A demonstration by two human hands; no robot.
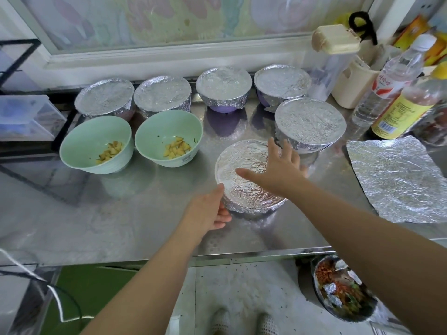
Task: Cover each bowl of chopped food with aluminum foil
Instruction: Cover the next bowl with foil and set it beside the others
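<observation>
I'm pressing my right hand [278, 165], fingers spread flat, onto the round foil-wrapped bowl [239, 155] mid steel counter [145, 226]. My left hand [208, 211] is cupping its near-left side, fingers curled. The flat crinkled aluminium foil sheet [396, 180] is lying to the right, nearer the right hand. The uncovered pale green bowl [92, 139] and second green bowl [167, 129] are sitting far left.

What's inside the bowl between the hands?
Contents hidden: aluminum foil covers the top and wraps the rim. Right hand spreads over it; left hand grips the wrapped side.
</observation>
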